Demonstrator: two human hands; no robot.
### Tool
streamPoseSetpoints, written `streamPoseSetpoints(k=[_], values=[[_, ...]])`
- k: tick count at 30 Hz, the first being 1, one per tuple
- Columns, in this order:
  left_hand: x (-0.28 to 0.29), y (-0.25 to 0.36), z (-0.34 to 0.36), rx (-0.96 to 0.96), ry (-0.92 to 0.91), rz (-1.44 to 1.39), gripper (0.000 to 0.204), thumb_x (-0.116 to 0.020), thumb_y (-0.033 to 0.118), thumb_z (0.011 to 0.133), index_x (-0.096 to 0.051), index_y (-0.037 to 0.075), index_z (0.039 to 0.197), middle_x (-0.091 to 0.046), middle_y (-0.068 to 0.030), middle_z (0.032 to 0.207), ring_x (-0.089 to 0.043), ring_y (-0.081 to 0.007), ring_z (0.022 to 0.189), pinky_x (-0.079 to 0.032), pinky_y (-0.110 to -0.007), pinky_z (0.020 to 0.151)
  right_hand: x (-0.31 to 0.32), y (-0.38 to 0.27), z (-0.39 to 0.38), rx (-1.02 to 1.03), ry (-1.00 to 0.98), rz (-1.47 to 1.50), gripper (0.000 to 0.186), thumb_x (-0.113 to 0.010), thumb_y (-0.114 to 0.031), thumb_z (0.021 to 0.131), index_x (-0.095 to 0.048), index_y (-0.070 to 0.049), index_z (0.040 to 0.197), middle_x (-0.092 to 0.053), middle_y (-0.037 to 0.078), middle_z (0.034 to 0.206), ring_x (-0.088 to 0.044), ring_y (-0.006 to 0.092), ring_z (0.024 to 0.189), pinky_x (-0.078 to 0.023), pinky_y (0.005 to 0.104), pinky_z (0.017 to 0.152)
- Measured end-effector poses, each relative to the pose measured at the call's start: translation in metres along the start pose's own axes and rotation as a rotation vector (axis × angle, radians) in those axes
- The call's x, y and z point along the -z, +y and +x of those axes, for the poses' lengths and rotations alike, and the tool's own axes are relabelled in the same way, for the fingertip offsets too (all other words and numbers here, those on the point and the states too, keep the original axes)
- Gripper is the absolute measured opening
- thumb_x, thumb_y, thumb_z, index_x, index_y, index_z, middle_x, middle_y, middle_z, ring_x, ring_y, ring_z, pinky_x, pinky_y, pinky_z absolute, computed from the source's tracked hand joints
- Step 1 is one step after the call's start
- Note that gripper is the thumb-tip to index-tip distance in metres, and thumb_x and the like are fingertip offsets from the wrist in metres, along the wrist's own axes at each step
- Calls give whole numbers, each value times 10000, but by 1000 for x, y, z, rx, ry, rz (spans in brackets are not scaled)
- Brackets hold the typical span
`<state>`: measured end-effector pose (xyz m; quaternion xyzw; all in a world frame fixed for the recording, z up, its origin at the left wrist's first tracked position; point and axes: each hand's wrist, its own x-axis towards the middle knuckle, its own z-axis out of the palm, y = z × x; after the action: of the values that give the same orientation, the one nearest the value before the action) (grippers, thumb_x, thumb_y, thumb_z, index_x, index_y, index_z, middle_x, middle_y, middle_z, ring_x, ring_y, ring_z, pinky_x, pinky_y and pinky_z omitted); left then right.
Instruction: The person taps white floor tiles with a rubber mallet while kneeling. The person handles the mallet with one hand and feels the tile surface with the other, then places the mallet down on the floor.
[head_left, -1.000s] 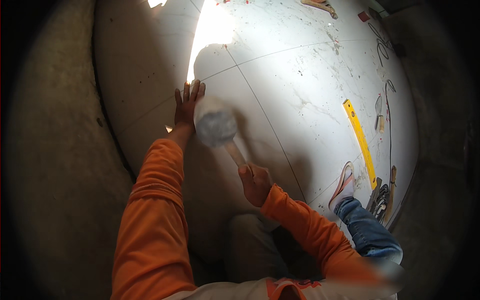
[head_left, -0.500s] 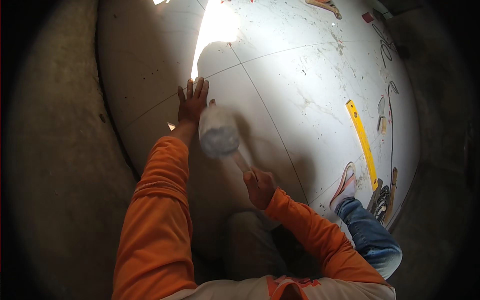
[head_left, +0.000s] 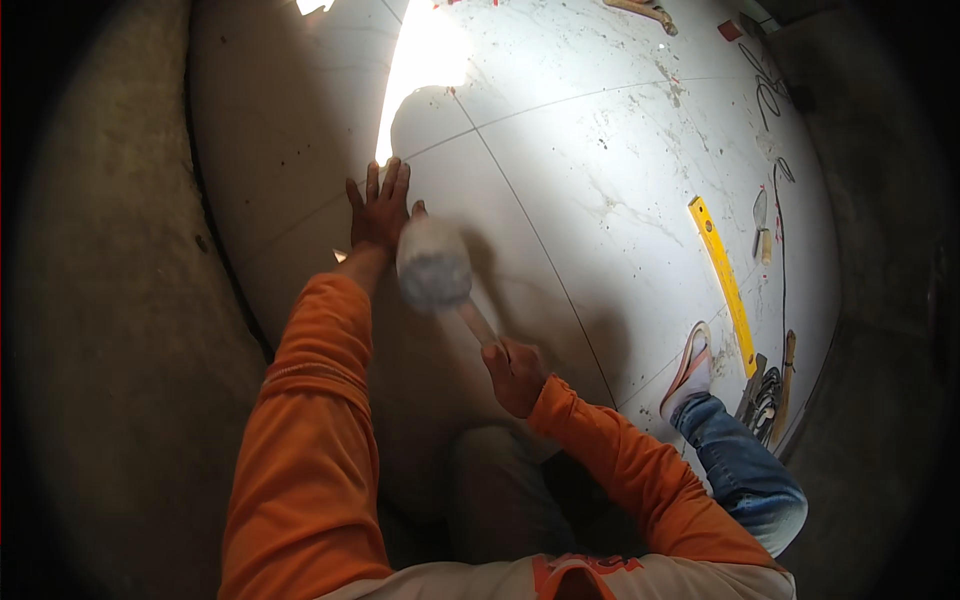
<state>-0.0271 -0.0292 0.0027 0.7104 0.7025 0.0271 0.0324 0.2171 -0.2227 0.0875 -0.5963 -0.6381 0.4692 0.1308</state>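
Observation:
My right hand [head_left: 517, 374] is wrapped round the wooden handle of a rubber mallet [head_left: 436, 266]. The mallet's pale, grey-ended head is slightly blurred and hangs over the floor just right of my left wrist. Flat on the white marbled floor tiles [head_left: 520, 260] lies my left hand [head_left: 380, 212], its fingers spread beside a joint line. Whether the mallet head touches the tile, I cannot tell.
A yellow spirit level [head_left: 724, 287] lies at the right, near my foot [head_left: 688, 373]. Beyond it are a trowel [head_left: 762, 228], a dark cable [head_left: 783, 260] and a bundle of tools [head_left: 766, 405]. Along the left runs a bare, rough grey strip [head_left: 110, 260].
Little differs: my left hand and the mallet appear slightly further left in the picture, as does most of the floor. Both hands keep the same pose.

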Motion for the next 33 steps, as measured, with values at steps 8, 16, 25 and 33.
streamPoseSetpoints(k=[8, 16, 25, 33], values=[[3, -1, 5, -4, -64, 28, 676, -386, 472, 936, -229, 129, 1497, -186, -29, 1582, -121, -286, 1464, -74, -628, 1131, 6, 6, 2, -38, -51, 6, 376, -548, -383, 908, -602, -15, 856, -627, 157, 689, -636, 373, 702, -492, 437, 691], [-1, 3, -3, -29, -22, -19, 694, -406, 451, 911, -240, 103, 1488, -195, -57, 1577, -132, -325, 1459, -47, -653, 1118, 5, -18, 9, -37, 1, 105, 371, -508, -367, 934, -619, -18, 876, -630, 148, 660, -632, 391, 672, -493, 431, 676], [4, 0, 5, 8, -51, 23, 685, -384, 464, 914, -241, 125, 1493, -197, -34, 1578, -135, -304, 1459, -51, -632, 1133, 8, 6, 10, 41, -45, 115, 394, -451, -357, 953, -650, -18, 975, -661, 198, 778, -643, 417, 796, -518, 433, 741], [-1, -1, 0, 1, 71, -32, 710, -417, 449, 904, -242, 79, 1483, -209, -83, 1569, -152, -327, 1452, -50, -632, 1128, -13, 21, 6, 207, 287, 144, 449, -464, -414, 947, -603, -1, 844, -625, 207, 737, -613, 412, 738, -467, 464, 701]])
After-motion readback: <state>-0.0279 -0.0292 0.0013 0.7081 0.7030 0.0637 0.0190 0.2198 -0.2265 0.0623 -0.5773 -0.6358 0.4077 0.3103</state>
